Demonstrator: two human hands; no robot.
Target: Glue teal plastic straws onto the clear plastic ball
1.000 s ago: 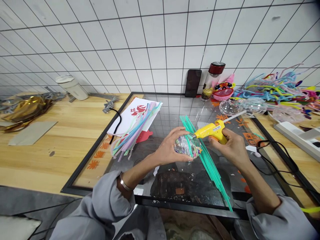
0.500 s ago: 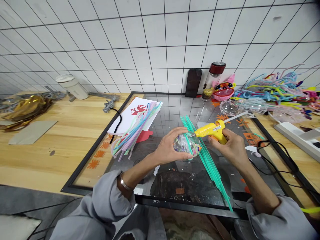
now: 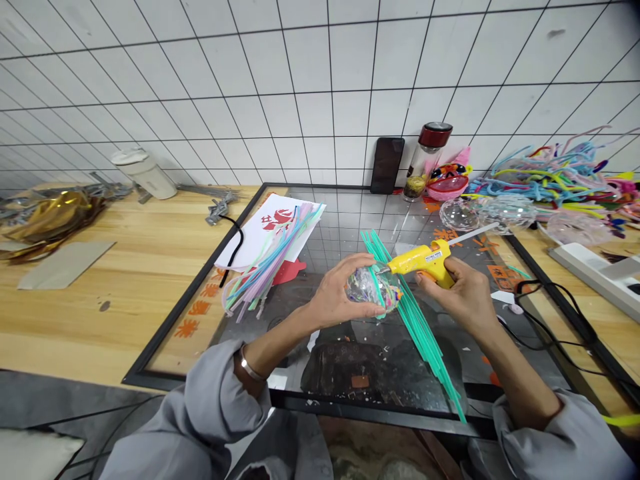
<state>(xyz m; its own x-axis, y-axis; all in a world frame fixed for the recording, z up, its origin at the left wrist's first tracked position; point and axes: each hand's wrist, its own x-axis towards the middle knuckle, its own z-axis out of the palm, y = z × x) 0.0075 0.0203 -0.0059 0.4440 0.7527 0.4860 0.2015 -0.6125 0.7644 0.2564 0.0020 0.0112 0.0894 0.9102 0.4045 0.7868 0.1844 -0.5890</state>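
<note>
My left hand (image 3: 337,293) is closed around a clear plastic ball (image 3: 361,287) with green strips and small colourful bits on its right side. In my right hand (image 3: 463,293) is a yellow hot glue gun (image 3: 419,260), its metal nozzle pointing left and meeting or nearly meeting the ball's green strip; I cannot tell whether they touch. A whitish glue stick (image 3: 474,233) juts from the gun's back end. Beneath both hands, a bundle of green pipe cleaners (image 3: 425,333) lies slanted across the dark glass.
Pastel pipe cleaners (image 3: 275,260) rest on white paper (image 3: 250,230) at left. Behind stand a phone (image 3: 387,165), a red-lidded bottle (image 3: 429,160) and a pink figure (image 3: 447,181). Clear shells (image 3: 507,212), a pipe cleaner heap (image 3: 545,175), a power strip (image 3: 600,277) and black cable (image 3: 555,353) are at right.
Almost nothing differs. The ball and the glue gun have shifted very slightly; both hands keep their hold.
</note>
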